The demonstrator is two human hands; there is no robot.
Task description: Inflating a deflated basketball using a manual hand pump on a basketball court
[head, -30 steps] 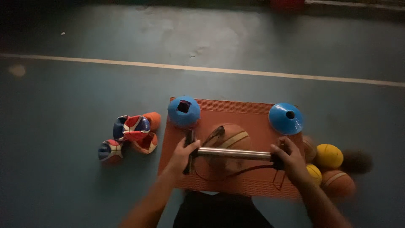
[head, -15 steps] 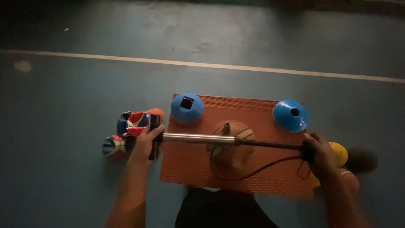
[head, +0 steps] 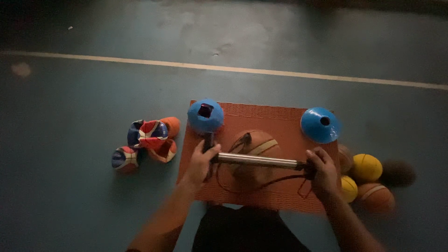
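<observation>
Head view: a slim silver pump [head: 257, 161] lies level over a flattened brown ball [head: 254, 149] on the orange mat [head: 280, 121]. Left hand [head: 201, 161] grips its black handle; right hand [head: 322, 170] clasps the far end, where a thin hose loops.

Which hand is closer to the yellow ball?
Right. The right hand grips the pump's end just left of the yellow ball. The left hand holds the pump's other end, far across the orange mat.
</observation>
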